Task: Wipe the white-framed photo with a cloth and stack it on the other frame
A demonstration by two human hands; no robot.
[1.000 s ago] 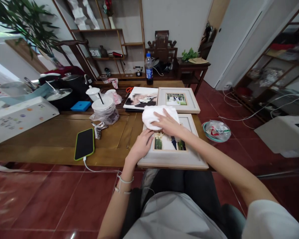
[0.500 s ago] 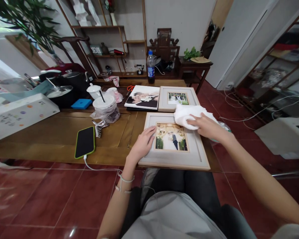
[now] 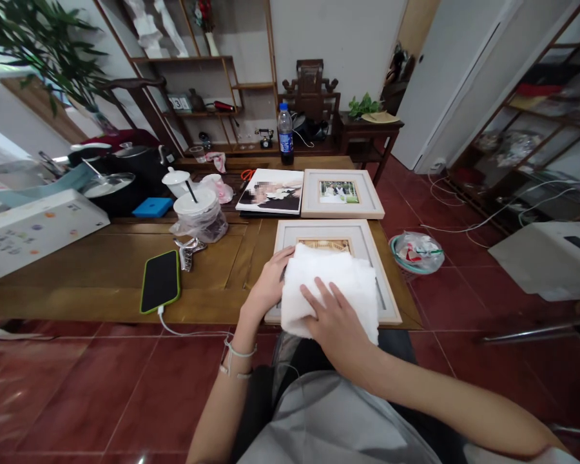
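A light wooden picture frame (image 3: 372, 248) lies flat at the near edge of the low wooden table (image 3: 101, 264). A folded white cloth (image 3: 336, 283) covers most of its photo. My right hand (image 3: 336, 319) lies flat on the cloth's near part, fingers spread, pressing it onto the frame. My left hand (image 3: 268, 283) rests on the frame's left border with fingers stretched, steadying it.
Behind it lie a second framed photo (image 3: 342, 193) and a photo print (image 3: 270, 192). A phone (image 3: 160, 281) on a cable, a hair clip (image 3: 188, 250), a lidded cup in a bag (image 3: 198, 212), pots and a white box (image 3: 33, 232) sit left. A small bin (image 3: 415, 252) stands on the floor right.
My right hand has carried the cloth from the frame's far left corner, across to the far right, then down to its near edge. The left hand has stayed on the left border.
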